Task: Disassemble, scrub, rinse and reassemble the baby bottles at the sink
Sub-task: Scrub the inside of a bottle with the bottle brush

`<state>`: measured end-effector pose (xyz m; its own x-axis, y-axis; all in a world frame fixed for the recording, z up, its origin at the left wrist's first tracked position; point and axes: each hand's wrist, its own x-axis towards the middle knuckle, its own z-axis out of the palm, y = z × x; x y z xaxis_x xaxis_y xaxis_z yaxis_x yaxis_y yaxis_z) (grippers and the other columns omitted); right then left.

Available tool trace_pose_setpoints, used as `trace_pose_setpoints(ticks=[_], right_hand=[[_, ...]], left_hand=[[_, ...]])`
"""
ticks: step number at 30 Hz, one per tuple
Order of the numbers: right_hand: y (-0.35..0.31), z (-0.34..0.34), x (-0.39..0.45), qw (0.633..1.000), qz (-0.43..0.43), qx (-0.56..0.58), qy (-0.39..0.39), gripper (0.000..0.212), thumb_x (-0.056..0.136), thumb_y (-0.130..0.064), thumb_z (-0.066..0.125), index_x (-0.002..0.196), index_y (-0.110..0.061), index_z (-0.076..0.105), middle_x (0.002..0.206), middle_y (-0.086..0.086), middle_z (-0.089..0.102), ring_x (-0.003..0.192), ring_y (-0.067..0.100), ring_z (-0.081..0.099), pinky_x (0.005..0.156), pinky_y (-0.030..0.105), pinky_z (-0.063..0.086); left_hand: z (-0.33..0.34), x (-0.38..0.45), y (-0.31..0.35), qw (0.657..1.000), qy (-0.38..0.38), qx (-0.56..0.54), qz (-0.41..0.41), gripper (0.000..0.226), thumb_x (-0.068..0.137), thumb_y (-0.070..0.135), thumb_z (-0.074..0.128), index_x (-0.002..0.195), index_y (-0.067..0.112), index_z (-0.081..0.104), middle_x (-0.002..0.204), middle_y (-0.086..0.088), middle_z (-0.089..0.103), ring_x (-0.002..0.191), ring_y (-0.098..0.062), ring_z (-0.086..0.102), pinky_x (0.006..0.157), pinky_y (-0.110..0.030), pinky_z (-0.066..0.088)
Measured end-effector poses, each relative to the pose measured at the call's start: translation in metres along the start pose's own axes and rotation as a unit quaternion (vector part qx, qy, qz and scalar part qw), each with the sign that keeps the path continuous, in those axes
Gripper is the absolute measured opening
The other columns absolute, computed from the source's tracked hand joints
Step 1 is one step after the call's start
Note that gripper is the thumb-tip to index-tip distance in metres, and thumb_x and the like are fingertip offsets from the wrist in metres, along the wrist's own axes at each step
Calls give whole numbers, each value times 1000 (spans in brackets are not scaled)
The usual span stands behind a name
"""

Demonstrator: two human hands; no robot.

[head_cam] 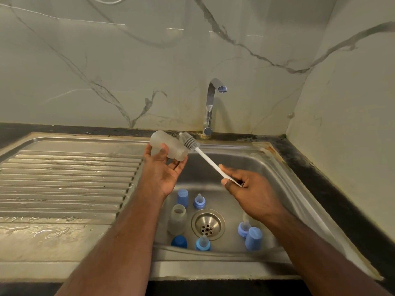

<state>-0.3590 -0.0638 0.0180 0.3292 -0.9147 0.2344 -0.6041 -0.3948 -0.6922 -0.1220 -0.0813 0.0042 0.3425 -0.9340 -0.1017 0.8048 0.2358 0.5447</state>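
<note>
Now | left hand (163,167) fingers cup bottle (167,146) | right hand (248,189) fingers pinch brush (205,157) | sink (267,167): 1 bottle, 3 caps, 3 teats

Bottle parts (253,238) ringing drain (207,224); tap (210,107) behind.

A frosted bottle body (168,147) lies tilted above the sink's (256,167) left rim, open mouth toward the grey-bristled, white-handled bottle brush (204,155) just beside it. In the basin a second frosted bottle (177,220) stands among blue caps (253,238) and blue-ringed nipples (199,201) around the drain (207,224).
</note>
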Motion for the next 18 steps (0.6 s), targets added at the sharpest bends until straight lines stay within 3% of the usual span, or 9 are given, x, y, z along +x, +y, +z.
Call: trace_pose_setpoints(ticks=[2,6,10,14,18], right_hand=[[-1,2,-1,1000,-3,6,-7,36,97,-36,61,132,-47,59,93,-30,69,77,4,61,60,11,48],[0,1,3,1000,2,-19,-9,39,99,-33,60,136,-42,57,112,-26,67,77,-12,57,60,5,43],[-2,4,-1,999,6,-19,-39,39,99,-35,59,137,-44,55,99,-25,67,84,10,66,65,14,50],[4,-1,4,999,23,-42,-21,40,99,-33,59,138,-42,56,109,-19,70,85,8,65,62,8,45],[3,1,0,1000,10,-1,-26,37,98,-34,61,133,-44,59,85,-18,70,72,10,62,63,18,50]], left_hand=[[-1,1,0,1000,-4,0,2,52,101,14,59,145,36,43,138,-17,56,116,-41,64,80,-54,61],[-1,-1,-1,1000,-10,-7,-11,49,100,12,55,143,32,46,136,-20,56,116,-43,63,91,-62,55],[3,-3,-2,1000,10,4,7,59,92,9,69,143,24,44,137,-19,54,115,-40,64,88,-57,58],[3,-3,-2,1000,12,8,12,61,90,5,71,142,23,44,137,-21,52,116,-42,62,86,-53,60],[0,-2,-1,1000,0,6,6,55,94,8,67,143,22,48,136,-21,58,115,-39,65,84,-53,61]])
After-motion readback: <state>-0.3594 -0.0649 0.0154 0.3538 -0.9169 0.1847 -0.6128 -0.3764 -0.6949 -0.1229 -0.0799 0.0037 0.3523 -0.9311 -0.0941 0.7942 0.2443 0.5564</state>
